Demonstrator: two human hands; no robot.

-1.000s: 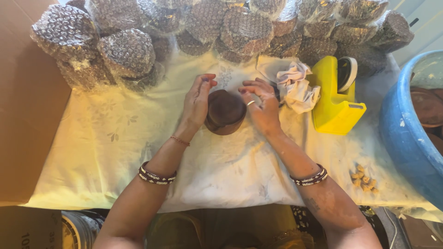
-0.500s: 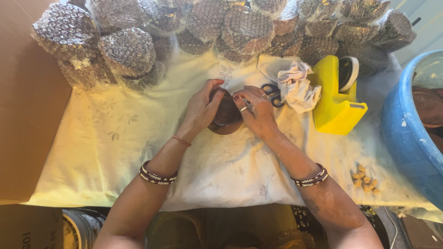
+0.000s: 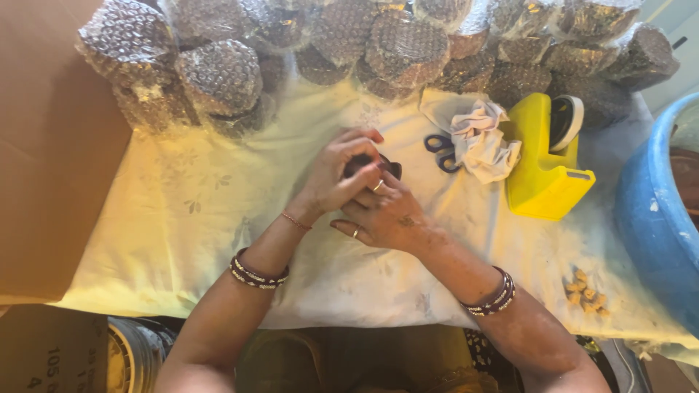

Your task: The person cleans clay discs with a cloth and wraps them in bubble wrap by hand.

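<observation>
1. Small dark brown round object (image 3: 384, 169), over pale cloth-covered table (image 3: 182, 211), mostly hidden.
2. Left hand (image 3: 338, 178) curled around it.
3. Right hand (image 3: 382, 215) closed beneath, touching it.
4. Blue-handled scissors (image 3: 440, 149) near.

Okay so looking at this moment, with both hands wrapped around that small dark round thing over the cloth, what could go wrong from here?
1. The small dark round object is cupped between the left hand and right hand above the pale cloth-covered table; a loose grip might drop it.
2. The blue-handled scissors lie close beside the right hand and could be knocked or snag fingers.
3. The bubble-wrapped round bundles are heaped along the far edge and may roll.
</observation>
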